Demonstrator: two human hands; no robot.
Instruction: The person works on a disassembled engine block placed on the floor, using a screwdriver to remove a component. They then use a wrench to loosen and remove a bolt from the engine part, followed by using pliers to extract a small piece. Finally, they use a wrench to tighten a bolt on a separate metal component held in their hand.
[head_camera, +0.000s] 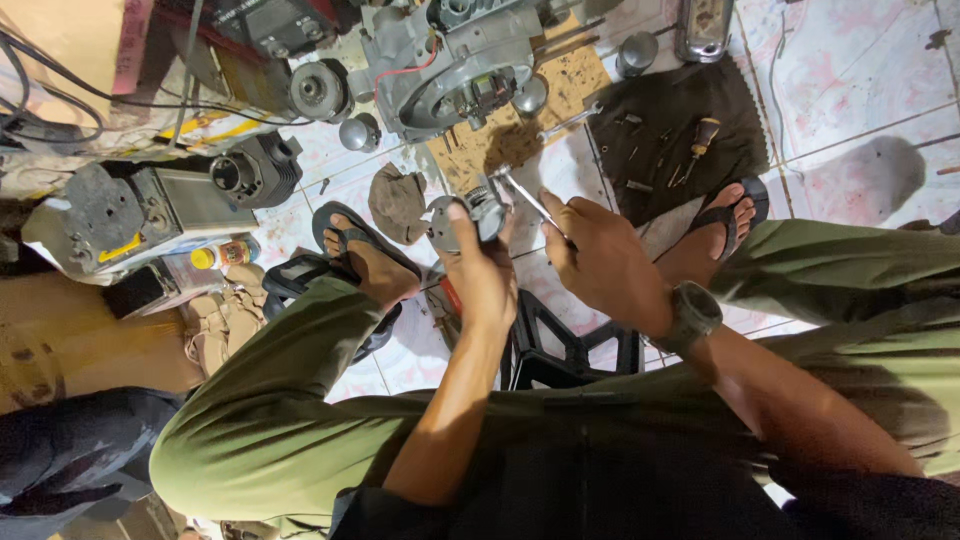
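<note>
In left hand (485, 275), metal part (465, 215)

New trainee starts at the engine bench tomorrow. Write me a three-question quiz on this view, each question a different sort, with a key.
1. True or false: the left hand holds a small round metal part.
2. Multiple choice: the thin metal tool in the right hand has its tip
A. on the dark cloth
B. at the round metal part
C. inside the yellow-capped bottle
3. Fill in: the engine block lies on the tiled floor, ahead of the person's ______ feet.

Key
1. True
2. B
3. sandalled. The left foot and the right foot both wear dark flip-flops. The dark cloth beside the block carries a wooden-handled screwdriver.
</note>
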